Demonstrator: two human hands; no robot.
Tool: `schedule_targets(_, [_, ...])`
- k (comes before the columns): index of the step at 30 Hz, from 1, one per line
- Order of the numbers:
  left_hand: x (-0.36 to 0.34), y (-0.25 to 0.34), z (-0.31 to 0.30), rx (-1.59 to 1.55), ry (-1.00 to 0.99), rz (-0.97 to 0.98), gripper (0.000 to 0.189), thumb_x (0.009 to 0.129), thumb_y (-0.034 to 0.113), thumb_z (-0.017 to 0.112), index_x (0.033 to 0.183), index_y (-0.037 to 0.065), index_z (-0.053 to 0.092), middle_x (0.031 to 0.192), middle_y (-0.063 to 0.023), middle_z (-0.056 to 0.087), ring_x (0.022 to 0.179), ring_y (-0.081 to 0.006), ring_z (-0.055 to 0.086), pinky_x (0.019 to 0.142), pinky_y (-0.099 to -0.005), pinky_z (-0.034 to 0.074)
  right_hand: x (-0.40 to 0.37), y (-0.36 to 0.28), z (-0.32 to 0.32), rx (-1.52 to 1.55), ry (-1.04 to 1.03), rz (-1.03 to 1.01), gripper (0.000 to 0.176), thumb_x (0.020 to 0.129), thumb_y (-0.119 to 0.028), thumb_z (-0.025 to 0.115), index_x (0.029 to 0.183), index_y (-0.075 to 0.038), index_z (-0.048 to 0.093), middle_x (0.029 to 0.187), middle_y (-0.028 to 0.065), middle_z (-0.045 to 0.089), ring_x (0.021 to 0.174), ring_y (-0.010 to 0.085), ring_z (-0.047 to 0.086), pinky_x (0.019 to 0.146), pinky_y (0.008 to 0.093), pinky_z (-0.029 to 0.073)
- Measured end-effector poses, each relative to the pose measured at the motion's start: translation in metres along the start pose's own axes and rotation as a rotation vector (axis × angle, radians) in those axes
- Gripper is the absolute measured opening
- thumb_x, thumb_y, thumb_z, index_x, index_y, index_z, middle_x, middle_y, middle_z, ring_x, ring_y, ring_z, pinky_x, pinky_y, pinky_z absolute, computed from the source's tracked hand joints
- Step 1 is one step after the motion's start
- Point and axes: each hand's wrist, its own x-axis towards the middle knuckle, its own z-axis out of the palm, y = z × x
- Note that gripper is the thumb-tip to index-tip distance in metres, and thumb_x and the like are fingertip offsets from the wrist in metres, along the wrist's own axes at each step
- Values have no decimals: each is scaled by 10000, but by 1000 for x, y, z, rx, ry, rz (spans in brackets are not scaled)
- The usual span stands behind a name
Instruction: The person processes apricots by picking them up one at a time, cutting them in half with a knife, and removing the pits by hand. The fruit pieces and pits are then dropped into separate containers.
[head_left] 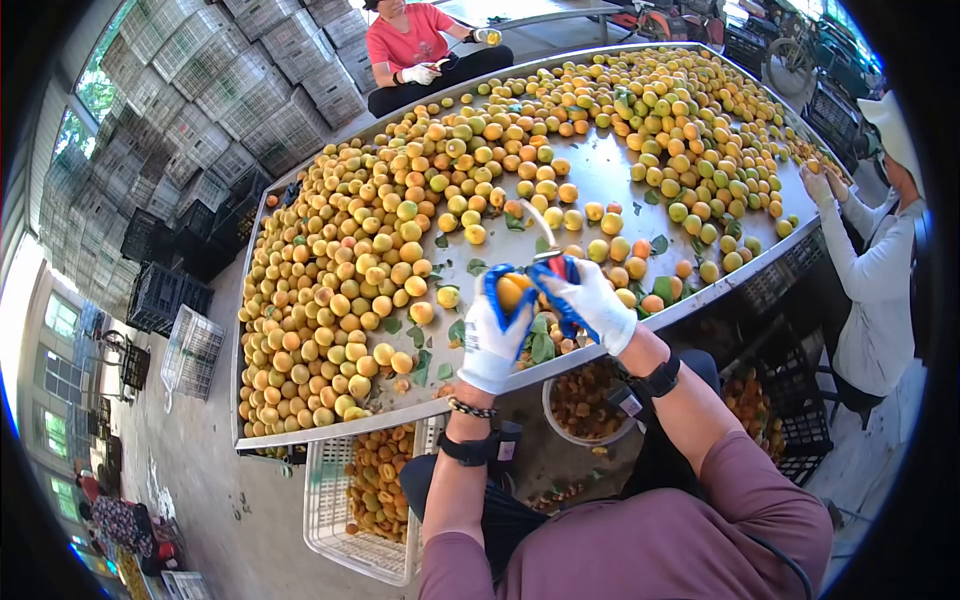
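My left hand (497, 325), in a white and blue glove, has its fingers wrapped round an orange-yellow fruit (511, 291) above the near edge of the metal table. Close to its right, my right hand (585, 300), gloved the same way, grips a knife by its red handle. The curved, pale blade (540, 225) points up and away, over the table. Many fruits (370, 270) and some green leaves (541, 345) lie on the table around both hands.
Below the table's rim (340, 430) stand a white crate (325, 500) of cut fruit and a white bucket (588, 438). A person (420, 45) sits across the table; another (875, 260) works at the right. Stacked crates (220, 80) stand at the back left.
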Motion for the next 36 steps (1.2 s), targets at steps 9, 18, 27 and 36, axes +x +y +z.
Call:
schedule_targets(9, [-4,12,13,-541,-69,35,410,911,6,574,1307,45,470,1174,-111,599,794,-138,616,671,-247,503,-5,2,-6,40,12,38,257,957,-274,651,1028,-30,686,783,-38,622,630,24,522,519,202,425])
schedule_targets(18, [21,-26,6,-1316,127,-160,487,994,534,438,1161,93,558,1256,-250,599,1017,-342,666,870,-449,548,-6,8,22,366,175,80,211,917,-225,697,1004,-38,654,712,-4,587,542,70,551,447,215,413])
schedule_targets(27, [22,-52,36,-1619,151,-256,606,954,617,455,1137,51,567,1251,-182,611,1117,-330,601,986,-458,493,1,27,33,-516,194,-377,268,917,-166,673,1121,2,629,855,77,681,773,128,609,743,286,506])
schedule_targets(36, [24,-45,31,-1508,27,-479,591,937,632,468,1072,70,592,847,-71,630,785,-287,627,669,-392,529,4,-18,-5,438,160,-285,239,973,-147,587,1150,-2,657,776,-10,600,627,69,565,512,219,472])
